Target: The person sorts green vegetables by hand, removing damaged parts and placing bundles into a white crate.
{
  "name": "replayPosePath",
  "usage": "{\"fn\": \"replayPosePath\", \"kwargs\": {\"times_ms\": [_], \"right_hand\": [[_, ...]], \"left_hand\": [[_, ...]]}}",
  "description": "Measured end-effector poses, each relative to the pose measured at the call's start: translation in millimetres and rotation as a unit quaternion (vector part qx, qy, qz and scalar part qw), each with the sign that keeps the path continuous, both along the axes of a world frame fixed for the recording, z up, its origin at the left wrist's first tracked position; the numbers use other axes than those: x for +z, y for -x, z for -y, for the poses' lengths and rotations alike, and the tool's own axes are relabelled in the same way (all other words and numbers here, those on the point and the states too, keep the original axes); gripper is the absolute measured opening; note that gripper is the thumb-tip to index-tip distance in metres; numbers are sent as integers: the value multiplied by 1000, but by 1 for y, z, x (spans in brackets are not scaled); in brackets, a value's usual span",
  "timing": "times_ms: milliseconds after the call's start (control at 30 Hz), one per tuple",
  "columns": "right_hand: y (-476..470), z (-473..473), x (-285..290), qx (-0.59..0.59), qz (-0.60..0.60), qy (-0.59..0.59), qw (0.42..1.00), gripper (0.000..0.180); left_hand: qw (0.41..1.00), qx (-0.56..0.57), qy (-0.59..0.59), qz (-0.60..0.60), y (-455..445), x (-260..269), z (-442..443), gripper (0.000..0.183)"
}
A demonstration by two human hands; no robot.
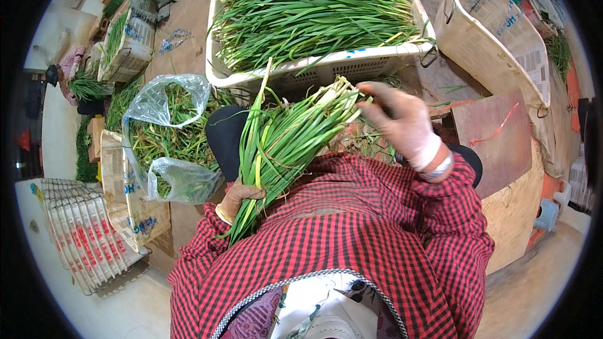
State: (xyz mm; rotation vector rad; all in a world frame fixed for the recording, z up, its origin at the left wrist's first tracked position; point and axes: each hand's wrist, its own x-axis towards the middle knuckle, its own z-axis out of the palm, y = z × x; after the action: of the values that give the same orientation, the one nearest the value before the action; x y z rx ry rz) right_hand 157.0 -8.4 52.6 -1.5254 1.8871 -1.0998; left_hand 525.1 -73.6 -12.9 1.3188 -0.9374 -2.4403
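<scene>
My left hand (241, 198), in a dirty glove, is closed around the leafy end of a bundle of green garlic chives (287, 146) lying across my lap. Some brown and yellow leaves show among the green ones. At the bundle's pale root end, my right hand (400, 120), gloved too and slightly blurred, has its thumb and forefinger at the outer stems; whether they pinch a stem, I cannot tell. Beyond the bundle stands a white plastic crate (325, 59) filled with long green chives (311, 14) laid side by side.
Left of my knee, a clear plastic bag (174, 181) lies over loose leaves (181, 143). A deep white crate (494, 33) stands at the right, near a reddish-brown board (494, 139) with a red tie. Another person (70, 70) holds greens at the far left, beside a filled crate (136, 42).
</scene>
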Motion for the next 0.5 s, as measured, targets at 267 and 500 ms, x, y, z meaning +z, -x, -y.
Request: {"fn": "replayPosePath", "kwargs": {"times_ms": [267, 500], "right_hand": [[-26, 8, -25, 163, -247, -29, 955, 25], [22, -30, -50, 164, -325, -67, 929, 26]], "left_hand": [[991, -49, 92, 81, 33, 48, -8, 52], [967, -134, 206, 72, 39, 46, -7, 44]]}}
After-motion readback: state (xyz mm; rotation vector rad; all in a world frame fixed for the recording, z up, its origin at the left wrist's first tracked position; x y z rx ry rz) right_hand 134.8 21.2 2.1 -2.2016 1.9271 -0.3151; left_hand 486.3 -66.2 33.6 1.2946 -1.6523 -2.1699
